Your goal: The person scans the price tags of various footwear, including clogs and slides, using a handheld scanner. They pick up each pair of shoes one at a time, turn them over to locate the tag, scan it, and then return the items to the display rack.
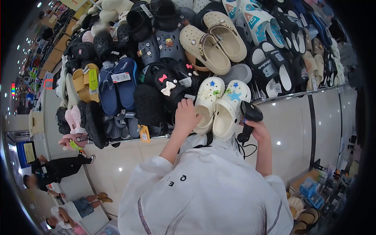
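Head view: white clogs at the rack's edge, hemmed in by a hand and a scanner

A pair of white clogs point(225, 105) with star charms sits at the front of the packed display, between the two hands, with the heel ends toward the person. The left hand point(187, 116) is at the left clog's outer side, fingers bent; whether it pinches the clog or something behind it cannot be told. The right hand point(258, 130) is wrapped around the grip of a black scanner point(251, 112), whose head overlaps the right clog's side; contact is unclear.

A careless pull by the left hand could tip a clog off the edge to the floor point(284, 129). Swinging the scanner inward might knock the right clog askew. The looped cable point(250, 152) could snag on the metal rail point(299, 94). Crowding from the black clogs point(175, 100) on the left and the beige clogs point(196, 44) beyond might let one shift drag a neighbour along.
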